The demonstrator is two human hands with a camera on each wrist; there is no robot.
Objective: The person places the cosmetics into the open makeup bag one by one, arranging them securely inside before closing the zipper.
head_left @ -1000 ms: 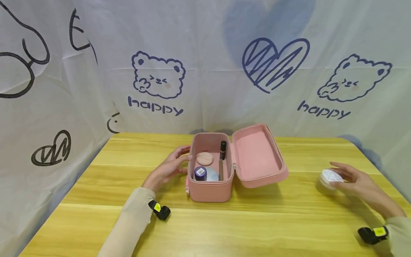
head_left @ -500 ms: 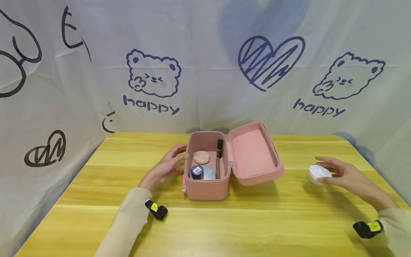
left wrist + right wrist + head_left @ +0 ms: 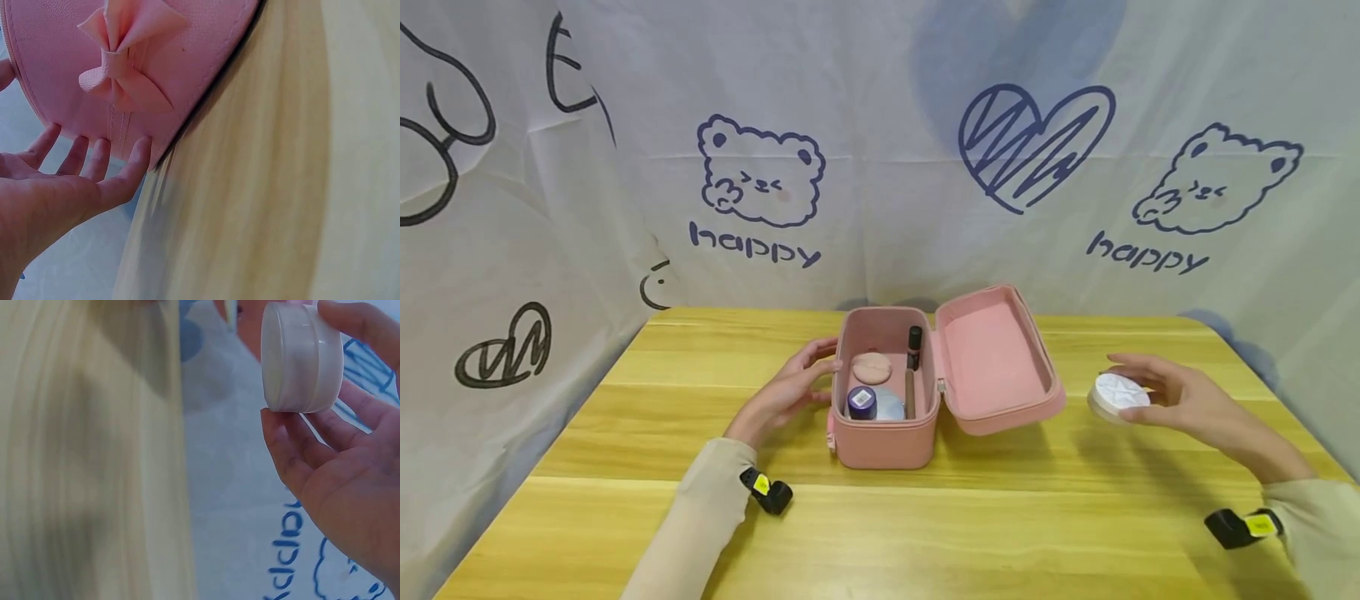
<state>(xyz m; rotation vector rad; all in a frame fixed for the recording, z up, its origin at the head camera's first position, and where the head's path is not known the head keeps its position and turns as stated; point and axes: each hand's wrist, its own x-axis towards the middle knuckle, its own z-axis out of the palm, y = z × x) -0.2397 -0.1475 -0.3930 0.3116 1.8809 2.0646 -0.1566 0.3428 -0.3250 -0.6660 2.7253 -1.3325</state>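
Observation:
A pink makeup case (image 3: 887, 446) stands on the table with its lid (image 3: 996, 358) swung over to the right. My left hand (image 3: 790, 385) rests at the case's left side, thumb by the rim. In the left wrist view its spread fingertips touch the case's side below a pink bow (image 3: 115, 65). Inside lie a beige puff (image 3: 872, 367), a purple-lidded jar (image 3: 861, 403), a pale blue round thing (image 3: 890, 406), a black tube (image 3: 914, 346) and a brown stick (image 3: 910, 393). My right hand (image 3: 1187, 408) pinches a round white jar (image 3: 1118, 397) above the table, right of the lid.
The wooden table (image 3: 880, 533) reaches back to a white cloth (image 3: 895, 225) with blue drawings, which hangs right behind the case. Another stretch of printed cloth (image 3: 580, 242) closes off the left side.
My right hand has carried the round white jar leftward and a little up, closer to the lid. My left hand stays at the case. The head view has shifted slightly.

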